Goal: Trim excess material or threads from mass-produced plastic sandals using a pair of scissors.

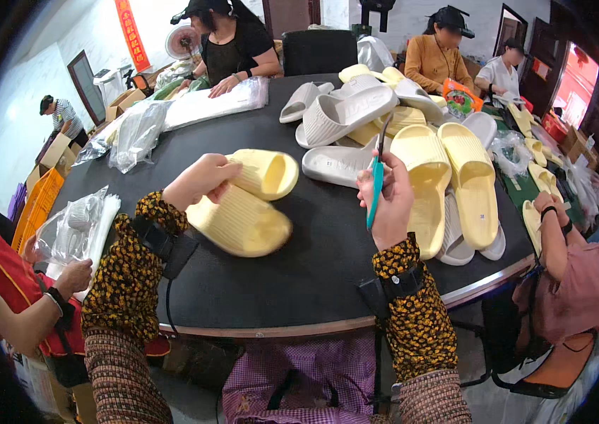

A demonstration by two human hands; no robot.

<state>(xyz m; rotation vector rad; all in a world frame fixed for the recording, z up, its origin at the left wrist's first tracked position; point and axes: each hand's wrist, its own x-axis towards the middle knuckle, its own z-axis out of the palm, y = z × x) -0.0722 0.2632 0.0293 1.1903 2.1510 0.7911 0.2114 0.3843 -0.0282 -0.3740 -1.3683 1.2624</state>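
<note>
While the left hand grips a pale yellow slide at its heel end, fingers wrapped shut on it, the right hand is closed around teal-handled scissors held upright, blades pointing to 12 o'clock. Whether the blades are apart or together I cannot tell. A second yellow slide lies sole-up just under the held one, at its 7 o'clock, touching or nearly touching it; both are thick, soft-looking, ribbed with fine cross lines, and the held one shows its open toe band toward 3 o'clock.

Both slides sit on the black table, left of centre. The table's near edge curves from 8 o'clock to 4 o'clock, trimmed with a light metal rim, and bare black top lies between that edge and the slides, and between the two hands.

At 1 to 3 o'clock from the scissors a pile of yellow and white slides crowds the top right out to the right edge, some overhanging it. At 10 to 11 o'clock lie clear plastic bags. At 9 o'clock, off the table, another person's hand holds a stack of bags. Other people sit round the far and right sides.
</note>
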